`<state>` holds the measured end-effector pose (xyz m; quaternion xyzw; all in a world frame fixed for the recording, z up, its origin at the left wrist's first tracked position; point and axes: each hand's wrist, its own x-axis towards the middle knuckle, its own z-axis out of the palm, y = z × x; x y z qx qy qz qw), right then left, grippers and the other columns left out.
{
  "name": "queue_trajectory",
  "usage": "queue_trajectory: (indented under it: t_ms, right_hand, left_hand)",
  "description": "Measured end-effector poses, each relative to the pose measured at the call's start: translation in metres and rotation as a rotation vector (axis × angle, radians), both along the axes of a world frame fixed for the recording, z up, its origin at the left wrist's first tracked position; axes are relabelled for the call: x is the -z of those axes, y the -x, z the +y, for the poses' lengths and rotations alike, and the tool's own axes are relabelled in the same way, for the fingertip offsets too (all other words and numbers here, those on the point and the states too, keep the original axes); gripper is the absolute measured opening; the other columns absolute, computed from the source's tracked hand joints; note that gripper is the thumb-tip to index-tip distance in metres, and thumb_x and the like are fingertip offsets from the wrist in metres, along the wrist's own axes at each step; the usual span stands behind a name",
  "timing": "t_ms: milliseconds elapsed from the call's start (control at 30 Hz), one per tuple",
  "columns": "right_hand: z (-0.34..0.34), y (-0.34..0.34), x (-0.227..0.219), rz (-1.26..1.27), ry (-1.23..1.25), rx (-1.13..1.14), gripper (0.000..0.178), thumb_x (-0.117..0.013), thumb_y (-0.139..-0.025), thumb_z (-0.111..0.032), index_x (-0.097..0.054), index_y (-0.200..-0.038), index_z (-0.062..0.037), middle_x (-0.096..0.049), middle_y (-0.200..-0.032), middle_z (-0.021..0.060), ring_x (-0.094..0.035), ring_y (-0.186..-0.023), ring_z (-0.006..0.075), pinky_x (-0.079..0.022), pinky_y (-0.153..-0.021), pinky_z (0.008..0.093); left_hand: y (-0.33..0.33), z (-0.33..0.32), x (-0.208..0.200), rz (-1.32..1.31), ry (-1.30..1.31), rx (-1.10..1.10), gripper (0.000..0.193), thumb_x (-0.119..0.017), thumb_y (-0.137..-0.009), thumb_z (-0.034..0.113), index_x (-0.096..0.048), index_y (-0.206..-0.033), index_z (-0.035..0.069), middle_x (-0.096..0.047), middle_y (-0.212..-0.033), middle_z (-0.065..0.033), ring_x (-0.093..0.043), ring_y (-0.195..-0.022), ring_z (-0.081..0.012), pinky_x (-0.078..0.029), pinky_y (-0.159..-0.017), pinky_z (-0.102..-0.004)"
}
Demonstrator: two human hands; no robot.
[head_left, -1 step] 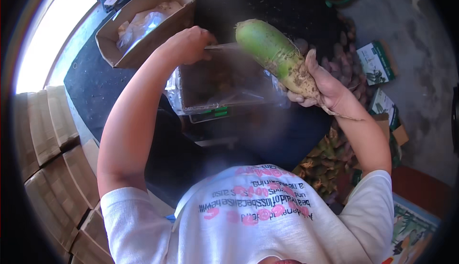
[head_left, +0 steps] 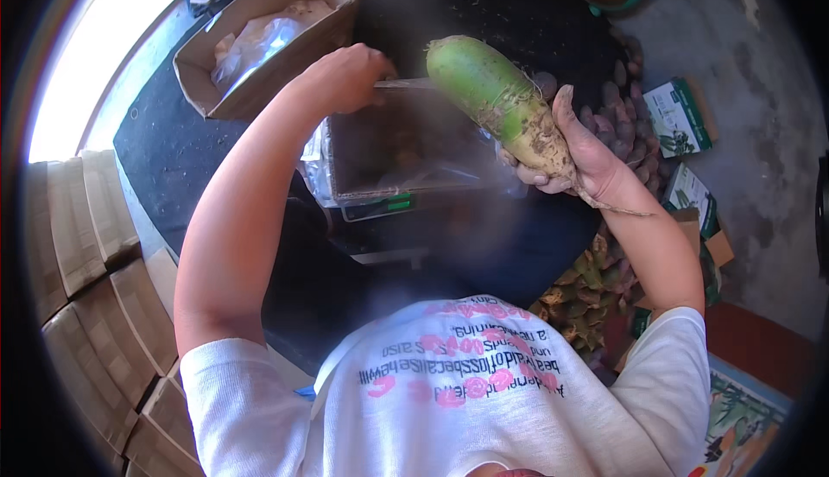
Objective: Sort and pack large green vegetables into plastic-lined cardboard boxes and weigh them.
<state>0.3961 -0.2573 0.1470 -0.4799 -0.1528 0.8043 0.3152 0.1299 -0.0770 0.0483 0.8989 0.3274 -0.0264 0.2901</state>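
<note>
Right hand [head_left: 580, 151] grip wraps root end of green radish [head_left: 498, 101], held above dark worktop [head_left: 173, 153] and clear tray [head_left: 406, 153]. Long axis diagonal, green tip pointing up-left. Left hand [head_left: 345, 75] grip pinches knife [head_left: 406, 83], blade touching radish. Cardboard box [head_left: 259, 45] beyond, near worktop edge.

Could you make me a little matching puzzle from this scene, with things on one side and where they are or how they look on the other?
Things:
1. green radish
2. knife
3. cardboard box
4. scale

Descriptions:
A. holds a clear plastic bag
B. held in the left hand, blade against the vegetable
C. gripped at its pale root end by the right hand
D. sits below the hands, wrapped in clear plastic

Pairs: 1-C, 2-B, 3-A, 4-D
</note>
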Motion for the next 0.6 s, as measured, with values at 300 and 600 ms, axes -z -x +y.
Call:
queue_trajectory:
  t_ms: [300, 600]
  right_hand:
    - [0.01, 0.025, 0.008, 0.117, 0.099, -0.02, 0.092, -0.029, -0.085, -0.081, -0.046, -0.139, -0.0082, -0.058, -0.1, 0.0168, -0.057, -0.061, 0.017, -0.039, -0.036, 0.0159]
    - [0.062, 0.073, -0.006, -0.826, -0.006, -0.883, 0.061, -0.084, -0.076, -0.036, -0.056, -0.114, 0.0022, -0.064, -0.083, 0.0077, -0.063, -0.068, 0.0146, -0.053, -0.057, 0.0286]
  left_hand:
    - [0.026, 0.003, 0.006, 0.037, 0.06, 0.009, 0.039, -0.077, -0.08, 0.015, -0.071, -0.118, 0.009, -0.071, -0.11, -0.0154, -0.066, -0.108, -0.0333, -0.052, -0.094, -0.0413]
    - [0.019, -0.002, 0.023, 0.103, 0.025, 0.004, 0.036, -0.073, -0.083, 0.017, -0.07, -0.119, 0.011, -0.069, -0.112, -0.0142, -0.066, -0.107, -0.0337, -0.053, -0.094, -0.0425]
